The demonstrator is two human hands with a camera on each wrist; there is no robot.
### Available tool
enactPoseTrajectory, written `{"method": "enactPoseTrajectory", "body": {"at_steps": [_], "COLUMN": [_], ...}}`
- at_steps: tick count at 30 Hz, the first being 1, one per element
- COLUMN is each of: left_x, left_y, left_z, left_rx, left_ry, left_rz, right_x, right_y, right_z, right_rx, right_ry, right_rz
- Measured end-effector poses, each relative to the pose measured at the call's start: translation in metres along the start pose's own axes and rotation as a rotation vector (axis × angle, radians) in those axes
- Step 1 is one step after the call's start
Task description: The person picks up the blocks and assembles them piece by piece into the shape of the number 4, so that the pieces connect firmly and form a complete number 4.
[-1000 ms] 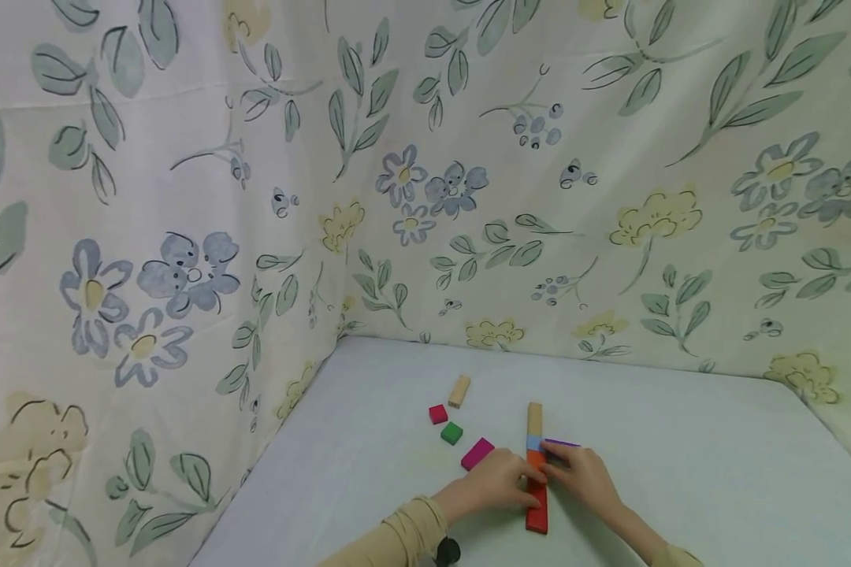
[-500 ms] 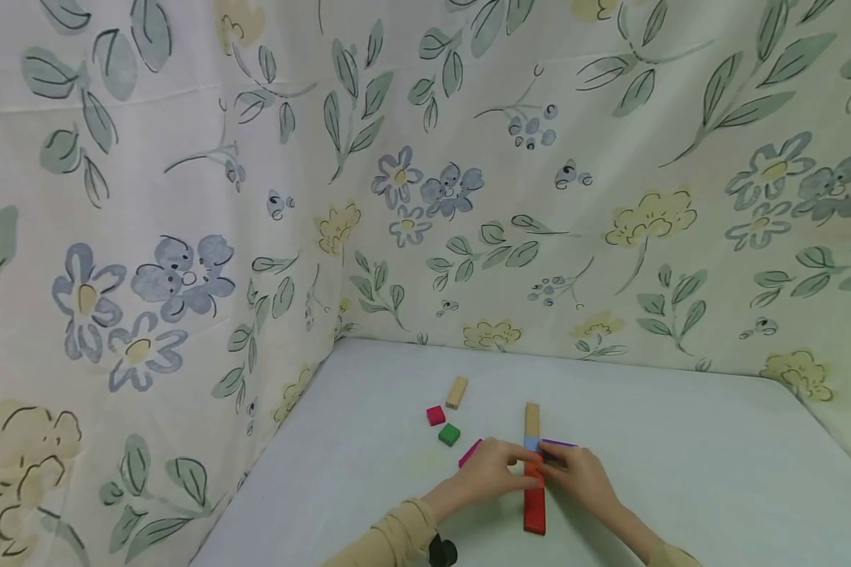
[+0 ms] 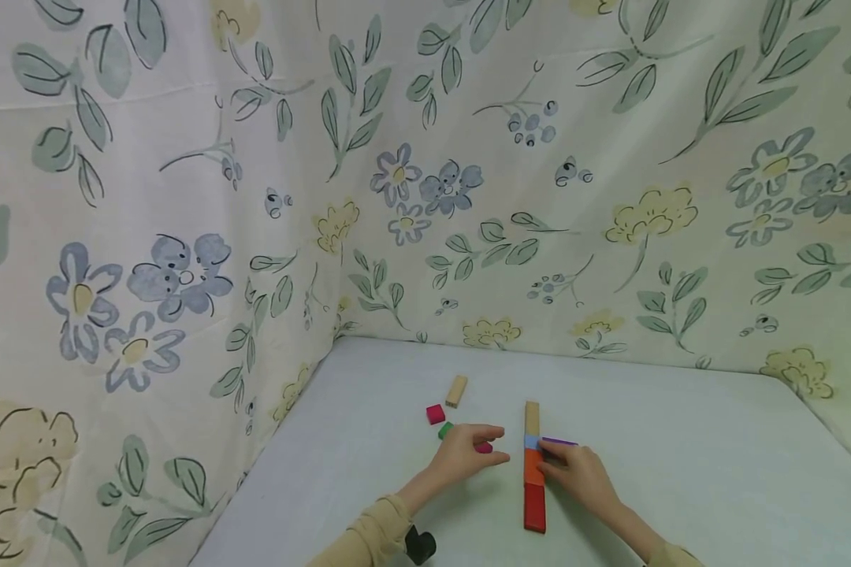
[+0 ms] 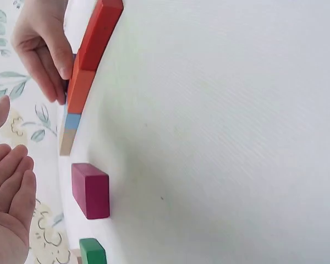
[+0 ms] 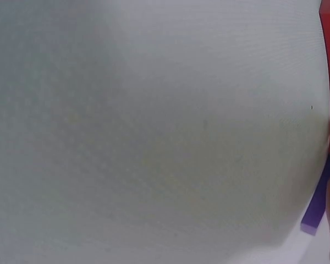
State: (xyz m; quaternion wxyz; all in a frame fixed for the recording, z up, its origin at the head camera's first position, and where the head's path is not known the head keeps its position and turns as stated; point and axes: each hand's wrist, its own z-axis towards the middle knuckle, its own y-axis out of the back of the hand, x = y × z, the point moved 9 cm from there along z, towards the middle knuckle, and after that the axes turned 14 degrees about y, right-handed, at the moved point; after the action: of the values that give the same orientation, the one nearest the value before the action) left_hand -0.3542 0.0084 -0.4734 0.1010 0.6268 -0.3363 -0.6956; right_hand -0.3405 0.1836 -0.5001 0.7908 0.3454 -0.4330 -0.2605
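Note:
A straight row of blocks lies on the white table: a red block (image 3: 535, 508) nearest, then an orange block (image 3: 533, 468), a light blue block (image 3: 532, 442) and a plain wooden block (image 3: 533, 417). My right hand (image 3: 583, 476) rests against the row's right side, its fairly straight fingers touching the orange and blue blocks. A purple block (image 5: 314, 212) sticks out to the right behind that hand. My left hand (image 3: 459, 455) hovers left of the row with fingers and thumb spread apart, holding nothing. It partly hides a magenta block (image 4: 93, 190) and a green block (image 4: 92, 252).
Farther back on the left lie a small pinkish-red block (image 3: 436, 413) and another plain wooden block (image 3: 457, 391). Floral cloth (image 3: 510, 260) hangs around the table's back and left sides. A black device (image 3: 421, 545) sits by my left wrist.
My left hand has come off the row and moved left towards the magenta block, uncovering the orange block. My right hand has stayed at the row's side.

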Motion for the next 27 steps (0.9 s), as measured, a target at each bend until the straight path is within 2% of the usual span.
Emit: {"method": "enactPoseTrajectory", "body": {"at_steps": [3, 5, 10, 16, 19, 23, 27], "left_x": [0.007, 0.011, 0.02, 0.03, 0.035, 0.043, 0.047], "left_y": [0.006, 0.011, 0.022, 0.031, 0.032, 0.028, 0.025], "left_z": [-0.001, -0.002, -0.004, -0.01, -0.012, -0.014, -0.016], "left_rx": [-0.022, -0.049, -0.105, -0.124, -0.124, -0.108, -0.12], "left_ry": [0.023, 0.028, 0.017, -0.002, 0.005, 0.045, 0.063], "left_rz": [-0.033, -0.022, 0.019, 0.0, -0.008, -0.019, -0.017], "right_x": [0.0, 0.0, 0.002, 0.002, 0.003, 0.004, 0.004], "right_y": [0.001, 0.001, 0.003, 0.003, 0.005, 0.005, 0.005], "right_z": [0.0, 0.0, 0.0, 0.0, 0.0, 0.0, 0.0], "right_rx": [-0.001, -0.005, -0.014, -0.011, -0.015, -0.011, -0.004], "right_ry": [-0.006, 0.002, 0.025, 0.024, 0.024, 0.019, 0.019], "right_rz": [0.003, -0.006, -0.024, -0.035, -0.039, -0.036, -0.034]}}
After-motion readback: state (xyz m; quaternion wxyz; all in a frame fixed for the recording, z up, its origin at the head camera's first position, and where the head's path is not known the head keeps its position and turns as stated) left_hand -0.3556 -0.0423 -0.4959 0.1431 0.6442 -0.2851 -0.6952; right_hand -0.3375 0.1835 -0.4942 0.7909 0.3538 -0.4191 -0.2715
